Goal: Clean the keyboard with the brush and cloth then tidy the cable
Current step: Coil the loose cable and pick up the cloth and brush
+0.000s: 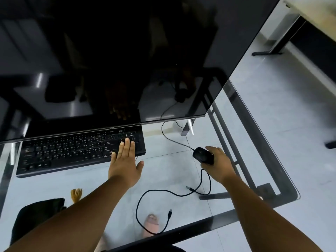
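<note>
A black keyboard lies on the glass desk, partly under the monitor's lower edge. My left hand rests flat on the keyboard's right end, fingers spread. My right hand grips a black mouse to the right of the keyboard. A loose black cable loops over the glass between my arms, with one plug near the front edge and a USB plug by my right wrist. A black cloth lies at the front left. The brush's tan bristles show beside it.
A large dark monitor fills the upper view and overhangs the keyboard. The mouse's cord runs back under it. The desk's metal frame shows through the glass at right. A foot shows below the glass. Another desk stands far right.
</note>
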`<state>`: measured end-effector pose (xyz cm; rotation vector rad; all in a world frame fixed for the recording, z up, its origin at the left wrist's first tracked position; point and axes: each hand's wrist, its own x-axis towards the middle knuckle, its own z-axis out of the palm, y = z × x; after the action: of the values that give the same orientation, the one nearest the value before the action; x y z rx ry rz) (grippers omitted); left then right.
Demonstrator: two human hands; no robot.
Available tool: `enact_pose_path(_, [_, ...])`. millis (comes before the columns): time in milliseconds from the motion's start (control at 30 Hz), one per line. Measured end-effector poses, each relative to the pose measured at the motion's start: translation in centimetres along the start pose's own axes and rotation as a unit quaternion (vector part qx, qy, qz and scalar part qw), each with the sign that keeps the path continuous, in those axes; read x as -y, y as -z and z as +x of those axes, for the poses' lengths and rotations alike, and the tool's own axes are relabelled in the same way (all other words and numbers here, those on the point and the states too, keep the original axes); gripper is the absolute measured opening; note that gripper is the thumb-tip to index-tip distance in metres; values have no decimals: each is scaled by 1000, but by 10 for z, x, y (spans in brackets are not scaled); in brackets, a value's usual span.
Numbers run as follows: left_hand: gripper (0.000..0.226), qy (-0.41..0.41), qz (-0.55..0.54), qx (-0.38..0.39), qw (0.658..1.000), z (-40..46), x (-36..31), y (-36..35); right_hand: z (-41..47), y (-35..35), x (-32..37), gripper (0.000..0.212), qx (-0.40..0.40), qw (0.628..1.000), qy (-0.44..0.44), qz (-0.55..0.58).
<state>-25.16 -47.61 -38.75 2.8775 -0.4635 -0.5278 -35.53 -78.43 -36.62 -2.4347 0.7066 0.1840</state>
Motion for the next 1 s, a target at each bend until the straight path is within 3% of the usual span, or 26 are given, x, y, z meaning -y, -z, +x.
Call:
enact_pose_path(233, [77, -14, 5, 12, 1000, -3, 6, 0, 26, -33, 58, 44, -45, 991, -4, 123])
enact_pose_path(533, [77, -22, -1, 14, 1000, -4, 12, -1, 67, -51, 96, 46, -96, 988, -72, 96])
enact_pose_path(933, [78, -30, -18, 2, 999, -5, 13, 0, 82, -49, 96, 66, -97, 994, -56, 0])
enact_pose_path(1000, [76, -28, -34, -10, 999, -8, 16, -1, 74, -44, 94, 58, -128, 991, -23, 18])
